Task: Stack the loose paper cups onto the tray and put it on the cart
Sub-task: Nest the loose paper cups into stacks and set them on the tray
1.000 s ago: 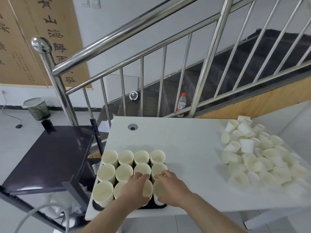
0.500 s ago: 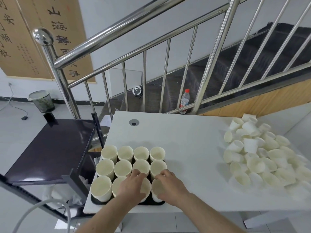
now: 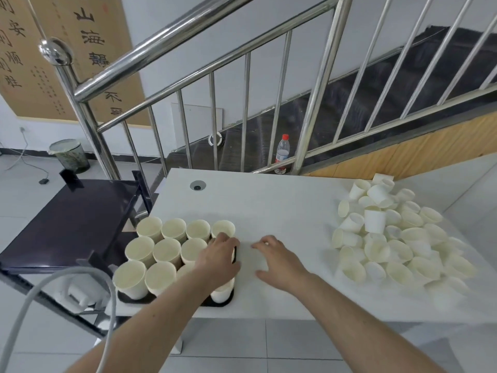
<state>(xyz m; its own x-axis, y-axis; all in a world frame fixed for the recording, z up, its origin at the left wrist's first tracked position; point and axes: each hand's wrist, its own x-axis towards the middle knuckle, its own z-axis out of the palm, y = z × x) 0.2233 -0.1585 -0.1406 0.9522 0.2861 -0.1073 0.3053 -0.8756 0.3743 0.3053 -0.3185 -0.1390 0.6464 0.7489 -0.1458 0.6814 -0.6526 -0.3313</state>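
A black tray point(image 3: 224, 302) sits at the table's near left corner, filled with upright cream paper cups point(image 3: 166, 250) in rows. My left hand point(image 3: 217, 261) rests on top of the cups in the tray's right column, fingers bent over their rims and hiding them. My right hand point(image 3: 279, 262) hovers just right of the tray over bare table, fingers spread and holding nothing. A pile of loose paper cups point(image 3: 390, 238) lies at the table's right side. The cart point(image 3: 67, 216), with a dark flat top, stands against the table's left edge.
The white table point(image 3: 269, 205) has a cable hole point(image 3: 197, 185) near its far edge. A steel stair railing point(image 3: 172, 47) rises behind it, with a water bottle point(image 3: 282, 153) on the steps. A grey hose point(image 3: 67, 281) curves at the lower left, and a bin point(image 3: 70, 154) stands on the floor.
My right hand has lifted off the cups and moved right onto bare table. My left hand shifted to the tray's right column. The view has moved closer.
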